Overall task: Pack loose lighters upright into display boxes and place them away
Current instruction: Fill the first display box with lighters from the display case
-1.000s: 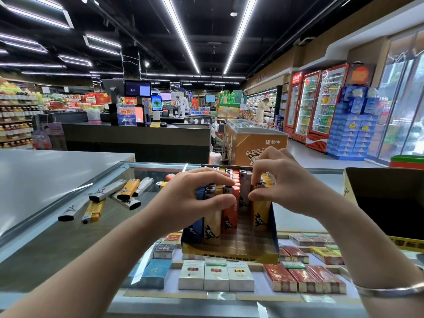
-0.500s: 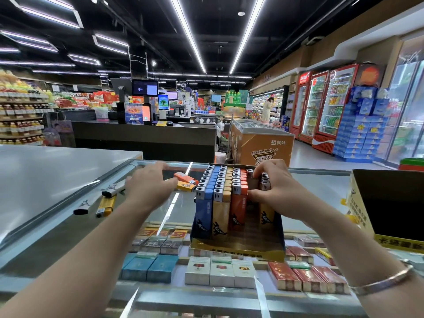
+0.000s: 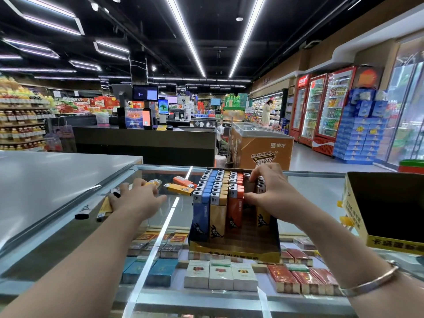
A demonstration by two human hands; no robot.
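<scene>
A yellow display box (image 3: 236, 252) stands on the glass counter, packed with upright blue, tan and orange lighters (image 3: 216, 191) in rows. My right hand (image 3: 269, 193) holds the upright lighters at the box's right side, fingers curled over their metal tops. My left hand (image 3: 135, 199) lies spread over loose lighters to the left of the box, fingers extended. Two loose lighters, one yellow (image 3: 180, 188) and one orange (image 3: 184, 181), lie flat between that hand and the box. A black and a yellow loose lighter (image 3: 94, 210) lie near my left wrist.
The glass counter (image 3: 307, 191) covers cigarette packs (image 3: 220, 275) below. A second display box (image 3: 387, 212), dark inside, stands at the right edge. A grey countertop (image 3: 46, 180) lies to the left. Behind are a checkout desk, a freezer chest and drink fridges.
My left hand left the box and moved left onto the loose lighters. My right hand stayed on the lighters in the box's right side.
</scene>
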